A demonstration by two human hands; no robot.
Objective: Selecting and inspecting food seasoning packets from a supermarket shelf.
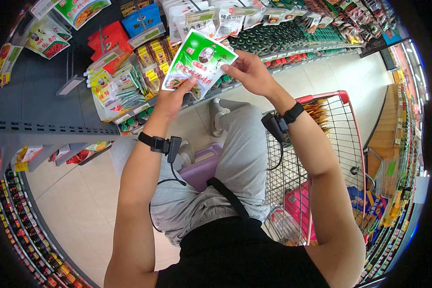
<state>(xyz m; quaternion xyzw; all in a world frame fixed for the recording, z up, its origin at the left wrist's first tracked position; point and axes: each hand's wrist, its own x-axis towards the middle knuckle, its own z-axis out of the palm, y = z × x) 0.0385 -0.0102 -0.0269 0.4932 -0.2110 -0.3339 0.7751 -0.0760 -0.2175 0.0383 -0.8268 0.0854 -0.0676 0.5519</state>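
A green-and-white seasoning packet [198,61] is held up in front of the shelf, its printed front towards me. My left hand [174,95] grips its lower left edge, the thumb lying across the food picture. At the packet's right corner, my right hand [250,72] pinches the edge between thumb and fingers. Just left of the packet, yellow-and-brown boxes [153,59] stand on the shelf. Nearer me is a display carton [111,117] filled with similar flat sachets. Behind the packet's top, white pouches [185,27] hang on hooks.
To my right stands a wire shopping cart [342,124] with a red rim, holding a pink package [297,205] and other goods. A purple stool [201,169] is beneath me. Dark-lidded jars [259,39] fill the shelf ahead. Red packets [109,39] hang at the left.
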